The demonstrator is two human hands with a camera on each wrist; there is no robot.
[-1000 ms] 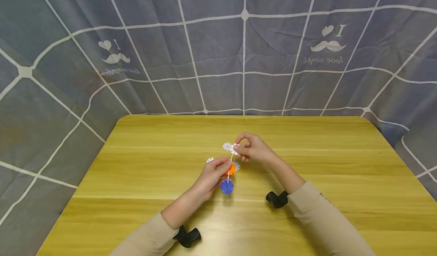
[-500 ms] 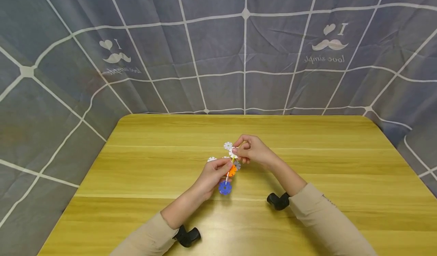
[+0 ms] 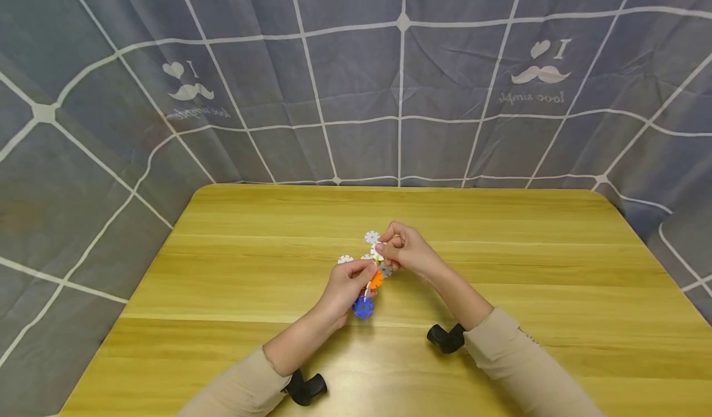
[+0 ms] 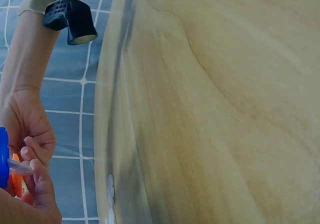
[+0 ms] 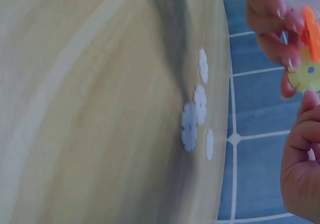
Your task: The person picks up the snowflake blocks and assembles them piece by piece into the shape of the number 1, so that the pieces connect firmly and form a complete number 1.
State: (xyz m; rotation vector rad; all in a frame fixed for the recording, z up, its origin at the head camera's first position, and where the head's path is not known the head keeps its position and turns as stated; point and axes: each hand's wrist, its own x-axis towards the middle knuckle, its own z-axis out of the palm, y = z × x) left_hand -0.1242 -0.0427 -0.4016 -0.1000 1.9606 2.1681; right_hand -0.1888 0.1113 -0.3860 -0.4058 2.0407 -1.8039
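Over the middle of the wood-grained table, reading left to right, your left wrist mount, black, sits near the edge of your beige left sleeve. Your left hand pinches a short chain of notched plastic discs between thumb and fingers, holding it off the tabletop. Four colours show in the chain: a blue disc at the end nearest you, then a pale disc seen edge-on, an orange disc and a yellow disc. Beyond your fingers lie four loose discs, three white discs and one grey disc. Your right hand has thumb and forefinger closed on one more disc, the held white disc, up against the yellow one; whether they are slotted together you cannot tell. Farthest right is your right wrist mount, making two mounts.

Compared with a second ago, the blue end of your chain has swung slightly left and toward you, and the held white disc has come down a little. The farthest loose white disc has stayed put.
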